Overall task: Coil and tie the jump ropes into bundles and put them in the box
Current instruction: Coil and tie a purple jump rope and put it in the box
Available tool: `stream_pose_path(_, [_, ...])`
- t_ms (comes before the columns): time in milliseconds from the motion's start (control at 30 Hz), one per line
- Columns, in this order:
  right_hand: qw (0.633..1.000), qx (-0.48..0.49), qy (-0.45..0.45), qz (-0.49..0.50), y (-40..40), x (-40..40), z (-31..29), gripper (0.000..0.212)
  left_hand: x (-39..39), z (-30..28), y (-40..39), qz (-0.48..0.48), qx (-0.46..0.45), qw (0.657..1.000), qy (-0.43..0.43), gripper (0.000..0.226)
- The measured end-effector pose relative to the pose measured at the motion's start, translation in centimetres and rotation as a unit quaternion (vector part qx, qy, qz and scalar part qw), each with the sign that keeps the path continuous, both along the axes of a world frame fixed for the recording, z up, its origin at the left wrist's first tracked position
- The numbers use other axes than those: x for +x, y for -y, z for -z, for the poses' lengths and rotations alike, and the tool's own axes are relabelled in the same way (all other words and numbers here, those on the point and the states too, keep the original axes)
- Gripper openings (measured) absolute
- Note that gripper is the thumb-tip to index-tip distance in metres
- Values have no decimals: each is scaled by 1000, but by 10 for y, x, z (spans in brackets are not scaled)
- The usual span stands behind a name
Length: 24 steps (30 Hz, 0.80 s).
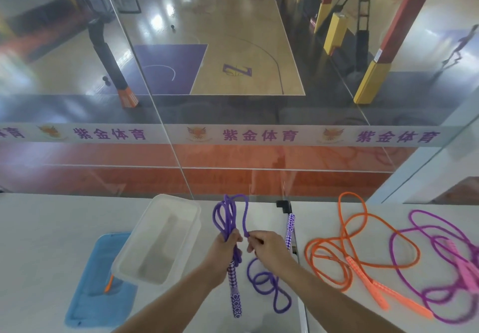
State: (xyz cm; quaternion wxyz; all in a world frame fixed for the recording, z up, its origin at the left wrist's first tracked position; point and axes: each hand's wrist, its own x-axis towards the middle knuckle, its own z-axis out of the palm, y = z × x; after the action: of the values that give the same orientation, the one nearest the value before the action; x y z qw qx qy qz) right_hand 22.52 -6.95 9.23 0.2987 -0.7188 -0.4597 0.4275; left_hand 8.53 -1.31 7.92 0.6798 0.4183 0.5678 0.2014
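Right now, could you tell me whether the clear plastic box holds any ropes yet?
Empty: through the open top of the clear plastic box only its bare bottom shows; it sits tilted on the blue lid.

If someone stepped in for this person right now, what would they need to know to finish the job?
Left hand grips the gathered loops of the purple rope, one handle hanging below it.
Right hand pinches the next strand of that rope; its other handle and some slack lie on the table.
The clear box sits tilted on a blue lid to the left, with no bundle visible inside.
The orange rope and magenta rope lie loose to the right.
Done: purple partly coiled. Left: finish, tie, box it, then the other two.
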Motion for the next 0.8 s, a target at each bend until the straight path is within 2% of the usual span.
stream_pose_path(167, [998,12,58,-32,-1,-10,-4,30,8,0,6,-6,3,999,40,27])
stream_pose_path(333, [995,-15,28,-93,-4,-1,-5,28,0,2,-2,20,-6,999,38,33])
stream_pose_path(400, [992,-36,14,-116,-4,6,-2,26,-2,-6,-11,-53,-19,996,71,31])
stream_pose_path(467, [991,-54,17,-125,0,20,2,25,-10,-10,-31,-150,-33,980,127,30])
stream_pose_path(533, [989,-71,29,-126,9,38,8,25,-26,-11,-56,-206,-32,966,156,32])
stream_pose_path(633, [982,-95,78,-141,23,62,17,25,-54,-15,-85,-238,-2,962,135,33])
stream_pose_path(800, [964,-117,152,-183,32,76,22,21,-80,-20,-112,-233,52,967,88,30])
